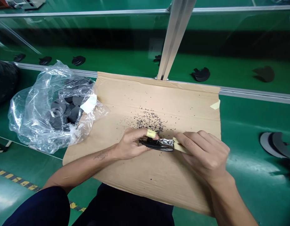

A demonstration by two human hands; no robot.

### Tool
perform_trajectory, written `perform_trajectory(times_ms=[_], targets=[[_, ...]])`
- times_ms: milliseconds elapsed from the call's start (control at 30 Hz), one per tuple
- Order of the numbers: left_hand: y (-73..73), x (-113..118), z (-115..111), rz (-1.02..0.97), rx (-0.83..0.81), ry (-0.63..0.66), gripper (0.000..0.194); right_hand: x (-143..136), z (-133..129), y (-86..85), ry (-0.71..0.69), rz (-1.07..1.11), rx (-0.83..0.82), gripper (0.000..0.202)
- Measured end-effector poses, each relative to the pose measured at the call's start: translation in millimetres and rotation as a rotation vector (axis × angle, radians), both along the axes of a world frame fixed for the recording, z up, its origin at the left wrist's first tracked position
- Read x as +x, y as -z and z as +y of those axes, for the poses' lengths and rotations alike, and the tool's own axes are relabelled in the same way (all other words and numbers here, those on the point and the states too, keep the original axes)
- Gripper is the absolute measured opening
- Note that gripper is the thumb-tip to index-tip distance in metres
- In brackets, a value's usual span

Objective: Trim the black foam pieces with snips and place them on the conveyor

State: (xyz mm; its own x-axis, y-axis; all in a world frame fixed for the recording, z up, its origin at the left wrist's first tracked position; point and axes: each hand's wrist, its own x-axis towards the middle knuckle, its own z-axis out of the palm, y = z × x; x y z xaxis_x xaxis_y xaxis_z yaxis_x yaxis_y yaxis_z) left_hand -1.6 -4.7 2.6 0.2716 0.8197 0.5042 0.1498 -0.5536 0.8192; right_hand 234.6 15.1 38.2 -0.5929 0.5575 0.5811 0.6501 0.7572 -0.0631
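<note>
My left hand (133,142) pinches a black curved plastic part (154,145) over the cardboard sheet, its thumb wrapped in yellow tape. In my right hand (203,150), fingers closed around the handles, are metal-jawed nippers (166,142). Their jaws meet the right portion of the part; whether they bite into it I cannot tell. Yellow tape also covers a right-hand fingertip. Tiny black scraps (149,121) lie scattered on the cardboard (140,172) just beyond the hands.
A clear plastic bag (34,110) holding dark round parts lies at the left. Black and grey discs (274,144) rest on the green surface at the right. Along the back, an upright metal post (176,37) rises behind the cardboard, with several black parts (201,74) beyond the rail.
</note>
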Motion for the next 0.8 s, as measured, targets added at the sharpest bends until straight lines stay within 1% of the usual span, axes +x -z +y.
perform_trajectory(times_ms=[67, 167, 233, 300, 400, 467, 533, 600, 667, 700, 733, 800], targets=[[-0.3, 0, 0, 0.009, 0.006, 0.009, 0.015, -1, 0, 0.7, -0.029, 0.054, -0.111, 0.012], [-2.0, -2, 1, 0.021, 0.028, 0.017, 0.015, -1, 2, 0.9, -0.110, 0.202, -0.325, 0.013], [-3.7, -2, 2, 0.037, 0.036, 0.018, 0.014, 2, 5, 1.1, -0.102, 0.247, -0.394, 0.011], [-5.5, -2, 4, 0.063, 0.044, 0.008, 0.012, 7, 9, 2.3, -0.021, 0.188, -0.358, 0.010], [-6.5, 0, 7, 0.115, 0.101, -0.005, 0.016, 12, 14, 5.9, 0.093, -0.003, -0.190, 0.012], [-5.2, 1, 8, 0.172, 0.149, 0.007, 0.024, 12, 16, 7.6, 0.100, -0.087, -0.113, 0.014], [-2.8, 1, 9, 0.260, 0.182, 0.011, 0.029, 11, 15, 7.5, 0.084, -0.117, -0.083, 0.015], [-0.9, 1, 9, 0.337, 0.186, 0.001, 0.031, 10, 14, 6.1, 0.084, -0.121, -0.074, 0.016], [-0.4, 1, 10, 0.352, 0.117, -0.020, 0.026, 10, 14, 5.4, 0.095, -0.121, -0.077, 0.016], [-0.7, 1, 10, 0.326, 0.039, -0.033, 0.024, 11, 15, 5.9, 0.105, -0.127, -0.085, 0.017], [-1.1, 1, 10, 0.271, -0.068, -0.044, 0.026, 13, 16, 7.2, 0.121, -0.134, -0.090, 0.020], [-2.4, 0, 11, 0.087, -0.342, -0.055, 0.044, 18, 20, 12.3, 0.171, -0.156, -0.093, 0.029]])
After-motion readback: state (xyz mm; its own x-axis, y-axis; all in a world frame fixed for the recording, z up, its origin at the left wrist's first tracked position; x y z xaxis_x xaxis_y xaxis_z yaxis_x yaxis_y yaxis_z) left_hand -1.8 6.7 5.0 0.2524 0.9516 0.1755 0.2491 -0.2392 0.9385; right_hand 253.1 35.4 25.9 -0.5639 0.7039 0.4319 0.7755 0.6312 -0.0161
